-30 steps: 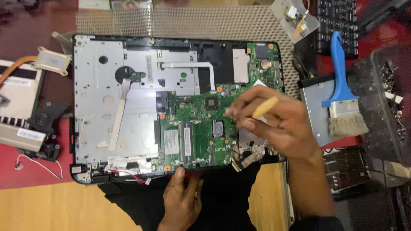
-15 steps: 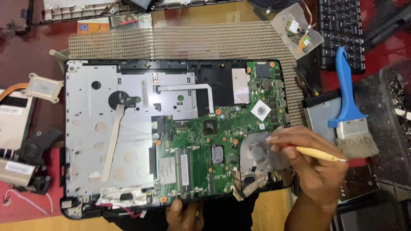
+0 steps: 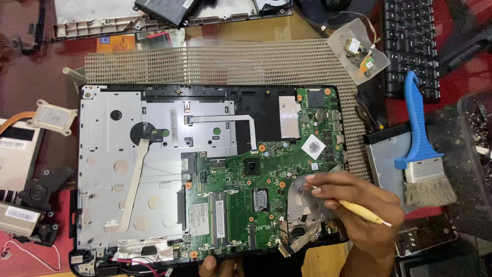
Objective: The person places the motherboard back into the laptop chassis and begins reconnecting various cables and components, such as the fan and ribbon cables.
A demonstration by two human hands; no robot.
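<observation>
Head view: green motherboard (image 3: 246, 205) sits exposed inside the opened black laptop (image 3: 154, 92).

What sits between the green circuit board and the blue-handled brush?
In the head view, the right hand with its yellow tool, then a grey metal plate, lie between the circuit board and the brush.

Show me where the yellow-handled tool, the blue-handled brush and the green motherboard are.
yellow-handled tool (image 3: 365, 212): head view, on the yellow handle behind the right hand.
blue-handled brush (image 3: 416, 123): head view, on the blue handle.
green motherboard (image 3: 241, 200): head view, on the board's bare green middle.
</observation>
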